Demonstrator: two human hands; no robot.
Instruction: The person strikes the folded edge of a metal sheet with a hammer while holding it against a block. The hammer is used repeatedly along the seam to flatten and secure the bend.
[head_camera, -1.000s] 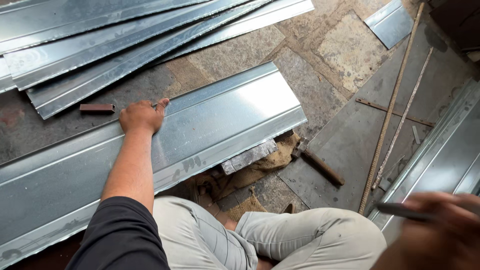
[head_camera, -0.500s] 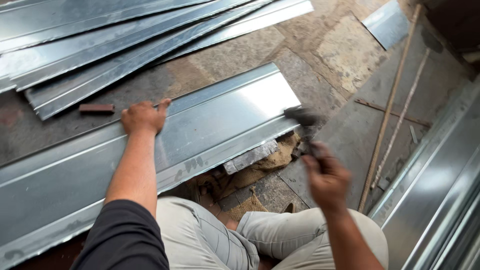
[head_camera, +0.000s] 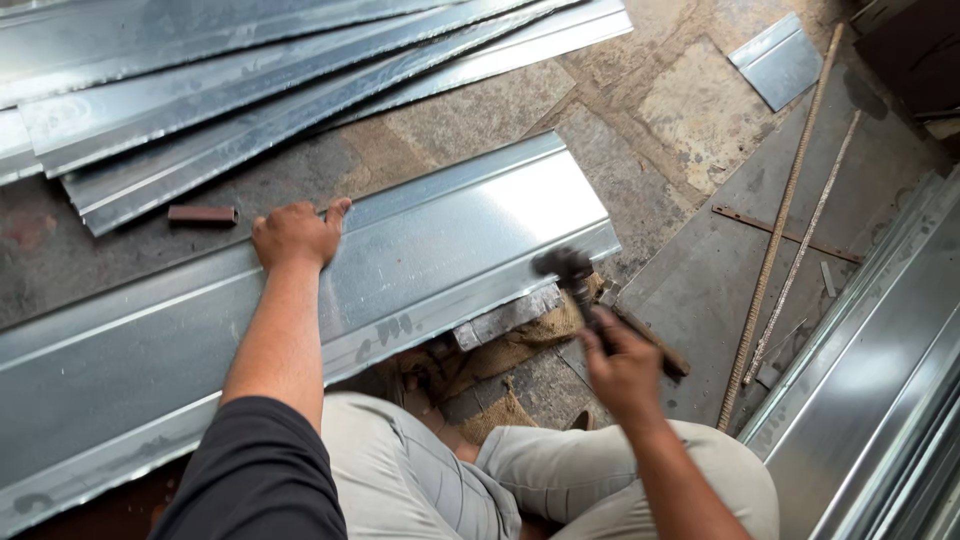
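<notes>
Two hands: left (head_camera: 296, 235) at ten o'clock, right (head_camera: 622, 372) at five. One hammer (head_camera: 575, 280). One sheet (head_camera: 420, 255) at centre; a stack (head_camera: 250, 80) of about four at eleven o'clock, the count unsure where they overlap. Two rods (head_camera: 790, 210) at three o'clock. One offcut (head_camera: 780, 62) at one o'clock. One block (head_camera: 202, 214) at ten.

A sheet-metal workshop: folded galvanised panels (head_camera: 250, 90) stacked at eleven o'clock, steel rods (head_camera: 790, 210) at three o'clock, on a stained stone floor (head_camera: 690, 110).
</notes>
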